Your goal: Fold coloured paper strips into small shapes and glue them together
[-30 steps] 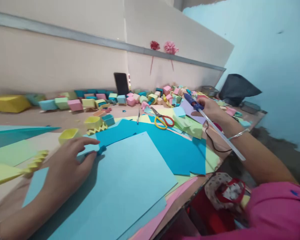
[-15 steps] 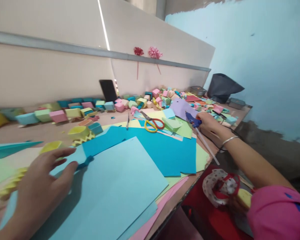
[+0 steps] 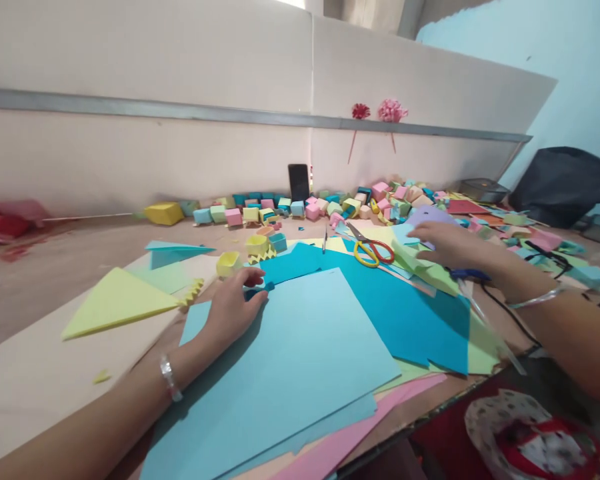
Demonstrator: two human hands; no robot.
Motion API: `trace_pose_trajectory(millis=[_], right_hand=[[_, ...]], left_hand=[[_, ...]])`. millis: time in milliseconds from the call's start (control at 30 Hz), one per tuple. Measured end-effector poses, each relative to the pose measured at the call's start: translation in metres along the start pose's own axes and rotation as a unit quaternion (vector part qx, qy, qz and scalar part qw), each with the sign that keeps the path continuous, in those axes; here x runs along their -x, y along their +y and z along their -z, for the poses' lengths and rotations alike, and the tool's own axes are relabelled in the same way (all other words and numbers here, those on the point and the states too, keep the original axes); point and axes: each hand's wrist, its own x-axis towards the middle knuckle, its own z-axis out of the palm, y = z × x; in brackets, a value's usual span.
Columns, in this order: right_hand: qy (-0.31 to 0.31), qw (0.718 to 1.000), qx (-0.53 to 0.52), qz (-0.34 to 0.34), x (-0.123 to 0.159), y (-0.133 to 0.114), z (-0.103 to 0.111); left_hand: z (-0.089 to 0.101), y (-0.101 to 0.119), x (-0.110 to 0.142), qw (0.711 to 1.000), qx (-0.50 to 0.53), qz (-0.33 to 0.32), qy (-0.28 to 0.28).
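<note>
My left hand rests on a large light blue sheet, thumb and fingers closed on a small dark blue folded paper piece. A bangle sits on that wrist. My right hand reaches out flat over folded green paper, fingertips at a small light blue square and a purple sheet. A blue glue gun lies on the table under my right wrist, with its clear glue stick and black cord trailing toward me. A dark blue sheet lies beneath.
Red-and-yellow scissors lie just left of my right hand. Small yellow paper cups, a yellow-green triangle and a teal folded plane sit to the left. Several pastel paper boxes and a standing phone line the wall. A black bag sits far right.
My right hand has set the glue gun down on the table and stretched forward onto the papers. The view swung right to left. My left hand stayed on the blue piece.
</note>
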Motion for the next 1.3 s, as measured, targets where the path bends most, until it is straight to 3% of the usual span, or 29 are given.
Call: trace_pose_trajectory(millis=[100,200,300,367,400,467,567,633,700,800,900,967,1033,1167,1233,1300], right_hand=[[-0.055,0.995,-0.082,0.02,-0.047,-0.078,0.018],[-0.058,0.973,-0.225,0.004,-0.092,-0.137,0.008],[-0.035,0.967,-0.25,-0.046,-0.123,-0.168,-0.022],[-0.013,0.958,-0.277,-0.072,-0.136,-0.176,-0.039],[-0.003,0.952,-0.296,-0.077,-0.14,-0.177,-0.045],[0.02,0.937,-0.339,-0.076,-0.141,-0.176,-0.048],[0.079,0.91,-0.402,-0.058,-0.135,-0.169,-0.037],[0.142,0.88,-0.451,-0.047,-0.128,-0.164,-0.025],[0.19,0.811,-0.553,-0.031,-0.12,-0.164,-0.018],[0.123,0.688,-0.715,-0.009,-0.111,-0.174,-0.023],[0.011,0.649,-0.761,-0.004,-0.103,-0.191,-0.039],[-0.028,0.642,-0.766,0.003,-0.097,-0.199,-0.048],[-0.066,0.647,-0.76,0.017,-0.091,-0.202,-0.051],[-0.139,0.673,-0.724,0.065,-0.084,-0.197,-0.045],[-0.148,0.702,-0.691,0.088,-0.084,-0.193,-0.041],[-0.12,0.752,-0.638,0.115,-0.087,-0.188,-0.039]], left_hand=[[0.0,-0.002,0.001,1.0,0.003,-0.002,0.025],[0.002,0.0,0.003,0.995,0.015,-0.007,0.1],[0.006,0.006,0.008,0.985,0.044,-0.035,0.162],[0.008,0.01,0.012,0.98,0.057,-0.089,0.167],[0.008,0.012,0.014,0.979,0.066,-0.129,0.141],[0.008,0.015,0.02,0.969,0.077,-0.232,0.032],[0.004,0.018,0.026,0.919,0.029,-0.364,-0.146],[0.002,0.02,0.027,0.911,-0.021,-0.374,-0.172],[0.001,0.021,0.026,0.939,-0.031,-0.322,-0.119],[0.006,0.021,0.021,0.983,0.052,-0.169,0.055],[0.012,0.017,0.015,0.962,0.184,-0.037,0.2],[0.014,0.015,0.013,0.949,0.225,-0.006,0.221],[0.014,0.015,0.012,0.956,0.201,0.002,0.214],[0.014,0.021,0.015,0.989,0.085,-0.015,0.123],[0.013,0.025,0.017,0.995,0.066,-0.032,0.066],[0.011,0.028,0.02,0.996,0.062,-0.051,0.044]])
